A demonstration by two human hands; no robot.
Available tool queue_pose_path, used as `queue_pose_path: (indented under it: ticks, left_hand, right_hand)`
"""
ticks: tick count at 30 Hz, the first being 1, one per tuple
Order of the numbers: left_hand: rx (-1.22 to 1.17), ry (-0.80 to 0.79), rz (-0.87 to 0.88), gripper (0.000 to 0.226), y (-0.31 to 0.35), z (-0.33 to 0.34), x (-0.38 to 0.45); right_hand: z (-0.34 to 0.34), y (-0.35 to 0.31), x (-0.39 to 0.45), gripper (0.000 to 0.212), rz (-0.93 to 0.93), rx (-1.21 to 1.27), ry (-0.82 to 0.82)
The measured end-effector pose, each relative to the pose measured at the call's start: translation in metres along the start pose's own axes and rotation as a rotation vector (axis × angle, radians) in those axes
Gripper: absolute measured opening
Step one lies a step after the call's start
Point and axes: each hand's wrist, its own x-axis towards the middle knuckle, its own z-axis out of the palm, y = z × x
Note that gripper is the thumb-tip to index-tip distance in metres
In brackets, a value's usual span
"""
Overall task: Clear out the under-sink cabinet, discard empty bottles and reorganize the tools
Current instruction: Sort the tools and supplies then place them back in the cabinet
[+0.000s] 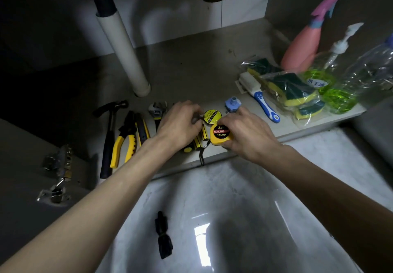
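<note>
Reorganizing tools along the cabinet floor's (191, 64) front edge: right hand (246, 133) fingers curl round the tape measure (220, 135); left hand (179, 123) pinches the yellow tape roll (212, 116). Next, seat both beside the screwdrivers (196, 140).

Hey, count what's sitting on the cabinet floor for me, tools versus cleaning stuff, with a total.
Tools: 7, namely hammer, pliers, utility knife, wrench, screwdrivers, tape roll, tape measure.
Cleaning items: 6, namely scrub brush, two sponge packs, pink sprayer, pump bottle, clear bottle.
Other: 1, a blue fitting.
Total: 14
</note>
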Motion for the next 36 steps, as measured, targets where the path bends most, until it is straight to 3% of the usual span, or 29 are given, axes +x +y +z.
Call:
queue_pose_path:
  ticks: [14,18,20,24,28,30,33,36]
  left_hand:
    - [-0.051,0.042,-0.008,0.022,-0.001,0.011,-0.018]
    - [-0.104,0.132,0.022,0.016,0.019,0.017,-0.038]
    - [-0.144,0.118,0.058,0.014,0.037,0.027,-0.054]
    - [-0.177,-0.089,0.132,0.018,0.079,0.068,-0.090]
    - [-0.184,-0.321,0.154,0.020,0.125,0.127,-0.127]
    - [-0.173,-0.392,0.151,0.020,0.143,0.153,-0.141]
    - [-0.161,-0.451,0.156,0.018,0.156,0.184,-0.151]
    - [-0.148,-0.454,0.194,0.022,0.166,0.203,-0.150]
  right_hand:
    - [0.018,-0.005,-0.003,0.036,0.041,0.049,0.123]
    - [0.023,-0.003,-0.040,0.027,0.075,0.224,0.244]
    - [0.032,0.002,-0.075,0.017,0.159,0.360,0.263]
    - [0.059,0.014,-0.168,0.013,0.429,0.539,0.230]
    - [0.076,0.034,-0.266,0.016,0.735,0.482,0.102]
    - [0.076,0.053,-0.302,0.013,0.844,0.430,0.121]
    - [0.073,0.090,-0.335,0.022,0.990,0.349,0.189]
    - [0.076,0.124,-0.349,0.039,1.182,0.332,0.075]
